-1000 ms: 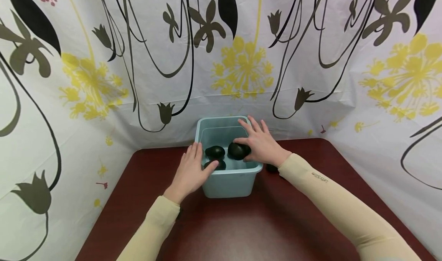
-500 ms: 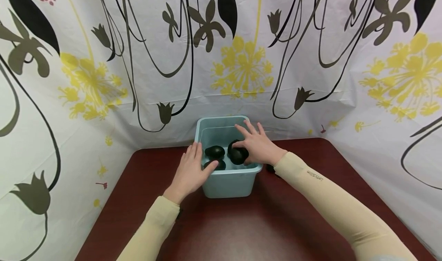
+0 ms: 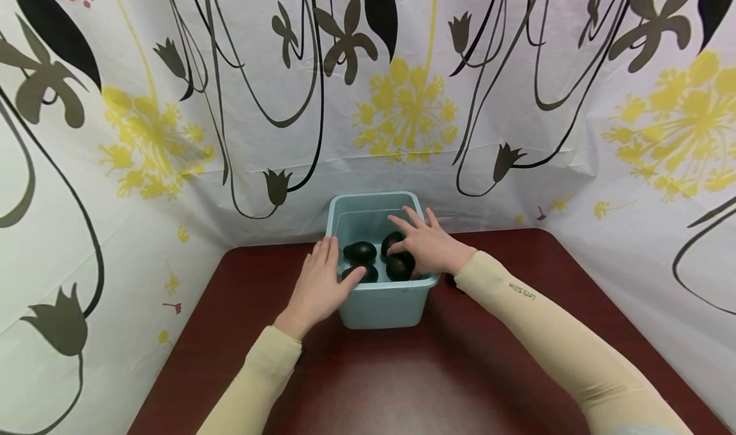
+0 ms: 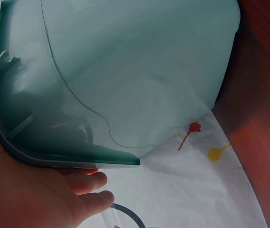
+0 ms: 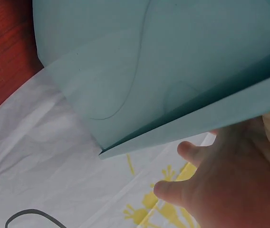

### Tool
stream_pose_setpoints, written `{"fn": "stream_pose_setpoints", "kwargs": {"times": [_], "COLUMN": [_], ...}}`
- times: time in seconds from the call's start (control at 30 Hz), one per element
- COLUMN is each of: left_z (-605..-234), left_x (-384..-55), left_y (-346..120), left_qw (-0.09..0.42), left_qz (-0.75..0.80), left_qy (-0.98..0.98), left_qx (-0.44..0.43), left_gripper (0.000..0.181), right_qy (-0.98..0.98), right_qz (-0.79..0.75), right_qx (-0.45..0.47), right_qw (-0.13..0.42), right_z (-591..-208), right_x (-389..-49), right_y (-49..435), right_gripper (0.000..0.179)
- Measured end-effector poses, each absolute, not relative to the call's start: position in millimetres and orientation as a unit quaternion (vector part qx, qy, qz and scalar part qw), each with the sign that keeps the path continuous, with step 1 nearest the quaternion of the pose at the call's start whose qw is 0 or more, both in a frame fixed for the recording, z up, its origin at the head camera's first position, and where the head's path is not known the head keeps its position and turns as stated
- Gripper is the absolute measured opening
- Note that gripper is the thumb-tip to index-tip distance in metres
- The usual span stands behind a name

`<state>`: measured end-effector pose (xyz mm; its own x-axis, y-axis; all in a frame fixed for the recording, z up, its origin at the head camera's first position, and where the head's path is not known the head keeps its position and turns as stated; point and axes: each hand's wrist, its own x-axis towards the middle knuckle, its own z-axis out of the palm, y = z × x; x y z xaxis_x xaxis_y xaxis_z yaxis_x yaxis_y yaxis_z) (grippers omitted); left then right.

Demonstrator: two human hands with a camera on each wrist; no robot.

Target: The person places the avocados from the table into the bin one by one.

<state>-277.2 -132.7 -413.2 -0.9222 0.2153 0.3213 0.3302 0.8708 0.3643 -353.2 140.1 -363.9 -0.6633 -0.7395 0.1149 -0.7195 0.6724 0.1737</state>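
A light blue plastic bin (image 3: 382, 308) stands at the back of the table with several dark, glossy avocados inside. My right hand (image 3: 434, 248) reaches over its right rim and pinches an avocado (image 3: 398, 269) low in the front right. Just behind that lies another avocado (image 3: 391, 238), partly covered by the fingers. Two more are on the left: one avocado (image 3: 360, 252) farther back, another avocado (image 3: 368, 274) partly behind my left thumb. My left hand (image 3: 315, 289) rests at the bin's front left corner, fingers straight along the side, thumb over the rim. Both wrist views show bin walls, not the avocados.
The dark red table (image 3: 253, 307) extends in front of the bin and to both sides. A white curtain (image 3: 241, 147) with flower prints hangs close behind it. Something dark (image 3: 452, 281) shows under my right cuff; its kind is hidden.
My right hand has lowered and brought its avocado slightly toward the bin's front, uncovering another avocado behind it. My left hand has stayed at the rim. The head view has shifted slightly.
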Motion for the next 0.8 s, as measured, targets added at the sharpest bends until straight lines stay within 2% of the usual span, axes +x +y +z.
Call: {"fn": "stream_pose_setpoints", "kwargs": {"times": [0.27, 0.53, 0.8], "left_z": [-414.1, -414.2, -413.9], "left_x": [-279.0, -278.9, -279.0], "left_y": [-132.8, -132.7, -134.3], "left_qw": [0.144, 0.136, 0.138], "left_qz": [-0.204, -0.209, -0.208], "left_qy": [-0.957, -0.958, -0.957], "left_qx": [-0.144, -0.145, -0.145], "left_gripper": [0.107, 0.106, 0.105], "right_qy": [-0.904, -0.903, -0.907], "right_qz": [-0.055, -0.043, 0.002], "right_qx": [0.417, 0.426, 0.42], "right_qw": [0.073, 0.031, 0.046], "right_z": [-361.6, -364.1, -367.2], "right_x": [-353.5, -353.9, -357.4], "right_y": [138.7, 139.7, 141.1], "right_gripper": [0.059, 0.054, 0.052]}}
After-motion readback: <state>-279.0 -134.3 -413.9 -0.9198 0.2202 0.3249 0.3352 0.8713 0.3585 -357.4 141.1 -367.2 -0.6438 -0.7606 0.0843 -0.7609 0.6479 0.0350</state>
